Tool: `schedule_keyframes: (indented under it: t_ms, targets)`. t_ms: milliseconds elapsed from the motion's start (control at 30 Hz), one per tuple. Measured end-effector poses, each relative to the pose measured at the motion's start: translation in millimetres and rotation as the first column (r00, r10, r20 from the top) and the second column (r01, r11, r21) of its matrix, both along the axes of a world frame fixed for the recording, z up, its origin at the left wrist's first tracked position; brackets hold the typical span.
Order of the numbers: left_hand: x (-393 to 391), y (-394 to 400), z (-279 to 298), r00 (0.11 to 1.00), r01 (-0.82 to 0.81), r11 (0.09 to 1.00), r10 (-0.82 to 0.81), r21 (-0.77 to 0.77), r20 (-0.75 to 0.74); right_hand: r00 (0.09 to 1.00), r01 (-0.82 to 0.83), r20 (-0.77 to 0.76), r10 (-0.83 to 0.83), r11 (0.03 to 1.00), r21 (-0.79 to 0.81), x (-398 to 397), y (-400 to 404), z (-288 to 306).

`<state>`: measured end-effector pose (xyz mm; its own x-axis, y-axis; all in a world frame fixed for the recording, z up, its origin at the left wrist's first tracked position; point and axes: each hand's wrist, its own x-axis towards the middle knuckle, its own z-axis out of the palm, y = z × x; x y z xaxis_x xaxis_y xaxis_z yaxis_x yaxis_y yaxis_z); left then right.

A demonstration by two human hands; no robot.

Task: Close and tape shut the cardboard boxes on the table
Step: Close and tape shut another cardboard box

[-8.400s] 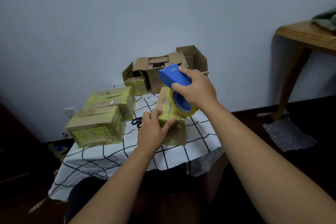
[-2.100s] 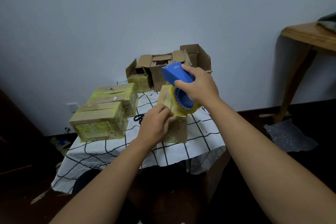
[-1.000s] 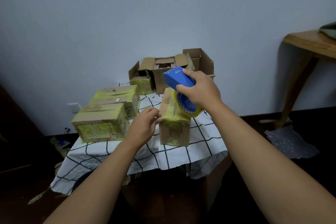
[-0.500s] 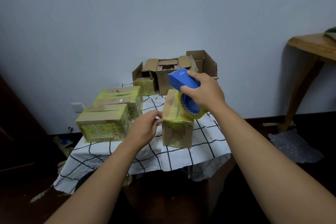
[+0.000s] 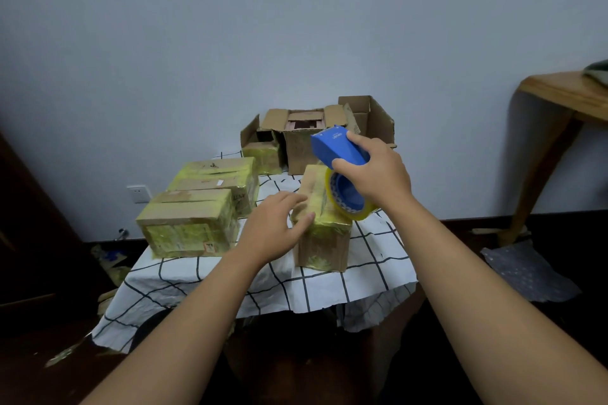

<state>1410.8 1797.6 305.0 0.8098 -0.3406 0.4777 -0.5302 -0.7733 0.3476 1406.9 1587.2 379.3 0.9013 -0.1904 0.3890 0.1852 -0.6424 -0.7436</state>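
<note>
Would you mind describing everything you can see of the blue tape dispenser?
The tape dispenser has a blue plastic body, wedge-shaped, with small lettering too tiny to read. A roll of yellowish clear tape sits on its blue hub below. The right hand grips it from above, index finger stretched along the top. It is tilted, the roll resting against the top right edge of the small box, whose near left corner the left hand touches.

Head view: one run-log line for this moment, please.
right hand: grips tape dispenser over middle box | left hand: flat on that box's near corner | open boxes: at back, untaped
</note>
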Motion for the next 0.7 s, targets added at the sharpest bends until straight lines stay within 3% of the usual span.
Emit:
schedule_keyframes:
  t_ms: [200,467,600,700]
  targets:
    - [17,-27,4,0.997,0.069,0.992,-0.063,0.104,-0.054,1.000,0.017,0.013,-0.019,0.984,0.180,5,-10,-2]
    - [49,-30,6,0.985,0.137,0.990,-0.133,0.031,-0.106,0.996,0.060,0.057,-0.075,0.971,0.230,27,-17,7]
    - [73,-37,17,0.980,0.051,0.996,-0.065,-0.078,-0.190,0.994,0.087,0.050,-0.102,0.966,0.242,47,-17,9]
    - [104,-43,24,0.976,-0.020,0.998,0.008,-0.055,-0.216,0.992,0.105,0.050,-0.119,0.967,0.232,64,-20,8]
